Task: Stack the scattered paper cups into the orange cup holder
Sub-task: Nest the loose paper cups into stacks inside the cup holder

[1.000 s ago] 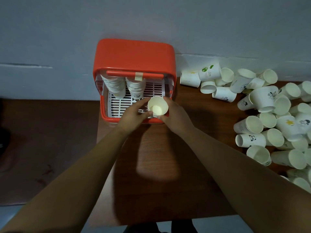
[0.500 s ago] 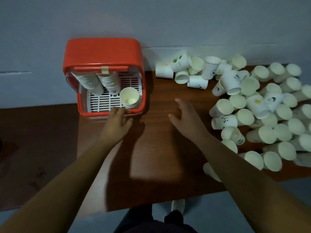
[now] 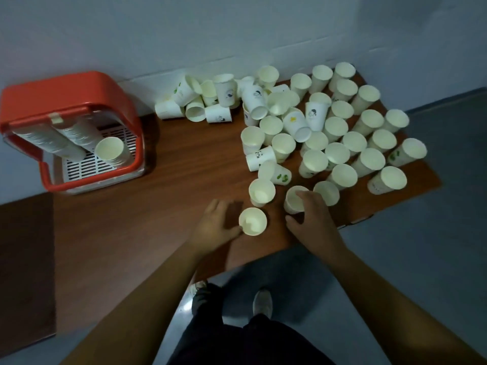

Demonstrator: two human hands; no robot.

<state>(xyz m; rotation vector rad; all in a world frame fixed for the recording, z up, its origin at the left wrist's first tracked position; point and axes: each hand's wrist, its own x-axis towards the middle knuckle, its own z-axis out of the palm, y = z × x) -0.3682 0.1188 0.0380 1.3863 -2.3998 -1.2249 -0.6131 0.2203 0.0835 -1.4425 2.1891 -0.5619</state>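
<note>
As our right hand [image 3: 312, 219] curls its fingers [image 3: 308, 198] round a cup [image 3: 292, 201], our left hand [image 3: 214, 225] lies loosely spread, its thumb touching a lone cup [image 3: 252, 222]. The holder [image 3: 71, 85] sits well left of both, with stacks [image 3: 110, 154] inside. Risk: the pile [image 3: 336, 154] crowds just beyond the right fingers, so a lift may knock neighbours off the bench [image 3: 184, 180]. We see prints only, no readable writing.

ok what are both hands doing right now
left hand: open, thumb against the nearest cup
right hand: gripping a second cup
</note>
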